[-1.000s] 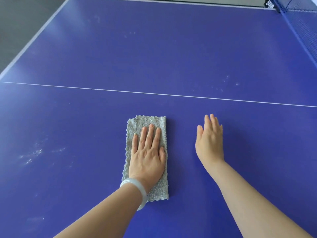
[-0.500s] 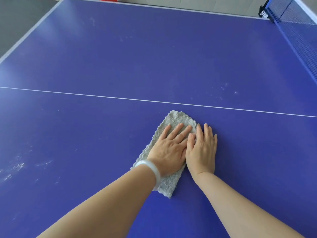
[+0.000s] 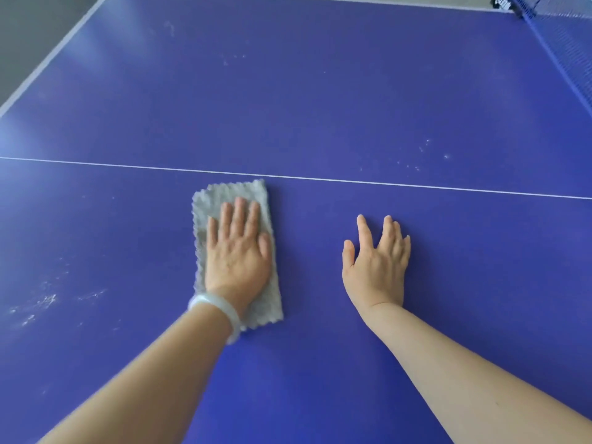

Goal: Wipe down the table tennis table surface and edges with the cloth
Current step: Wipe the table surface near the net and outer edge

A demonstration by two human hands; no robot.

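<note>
Pressing cloth (image 3: 231,195), left hand (image 3: 238,256), smudged blue table (image 3: 320,91), grey floor (image 3: 28,27)

One table (image 3: 320,107), one cloth (image 3: 230,193), two hands (image 3: 237,254) (image 3: 376,267), one bracelet (image 3: 221,307), one net (image 3: 567,43).

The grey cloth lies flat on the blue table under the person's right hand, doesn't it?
No: the grey cloth lies flat on the blue table under the left hand; the right hand rests on the bare surface beside it, as the head view shows.
</note>
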